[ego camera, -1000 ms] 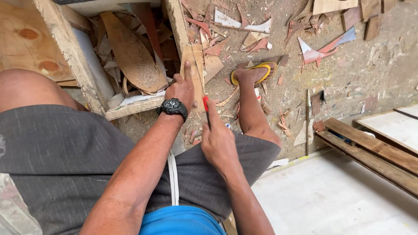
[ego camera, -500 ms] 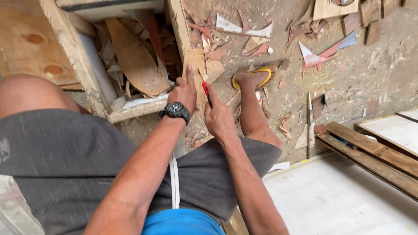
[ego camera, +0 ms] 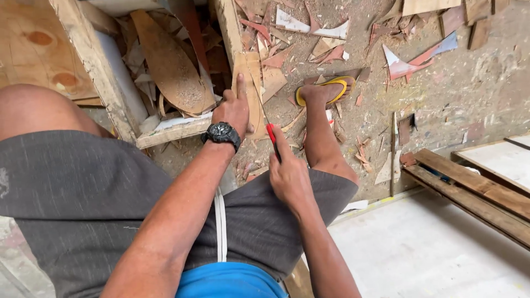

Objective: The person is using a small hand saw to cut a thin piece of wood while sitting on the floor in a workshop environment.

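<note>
My left hand, with a black watch on the wrist, presses on a narrow light wooden piece, the forefinger stretched along it. My right hand is closed around a thin tool with a red handle; its blade runs up along the right edge of the wooden piece. I am seated in grey shorts with my knees apart. My right foot in a yellow sandal rests on the floor just beyond the piece.
Wood offcuts and shavings litter the dusty floor. A wooden frame with curved scraps inside stands at the left. Wooden slats and a white board lie at the right.
My right hand with the red-handled tool first moved up toward the wooden piece, then drew back down toward me. The left hand stayed on the wood.
</note>
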